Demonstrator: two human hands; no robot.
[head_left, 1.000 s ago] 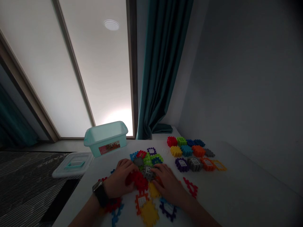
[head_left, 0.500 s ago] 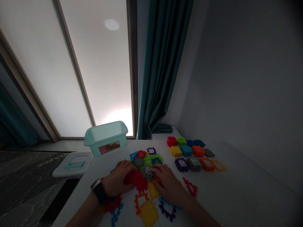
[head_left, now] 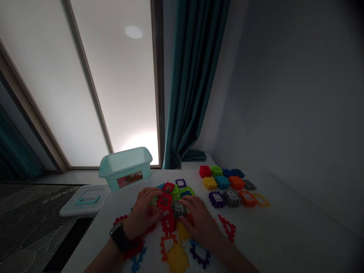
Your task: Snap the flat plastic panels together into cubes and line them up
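Note:
My left hand (head_left: 143,212), with a dark watch on its wrist, lies over a pile of toothed plastic tiles. Its fingers are stretched out and its thumb is apart. A red tile (head_left: 165,201) is beside its fingertips, and another red tile (head_left: 168,223) lies just below. My right hand (head_left: 199,218) has thumb and fingers around the edge of a grey window tile (head_left: 179,208), which looks stacked on others. Close to my hands lie a yellow tile (head_left: 178,258), an orange window tile (head_left: 167,243) and a purple frame tile (head_left: 200,254). My palms hide part of the pile.
Sorted stacks stand at the right, among them a red stack (head_left: 205,171), a yellow stack (head_left: 210,183) and a purple window stack (head_left: 217,199). A red triangular frame (head_left: 227,228) lies nearer. At the back left is a mint tub (head_left: 125,172), with its clear lid (head_left: 71,201) beside it.
The red tiles bunched under my left hand are now spread apart, and that hand has moved slightly up and its fingers have straightened. My right hand stays at the grey tile.

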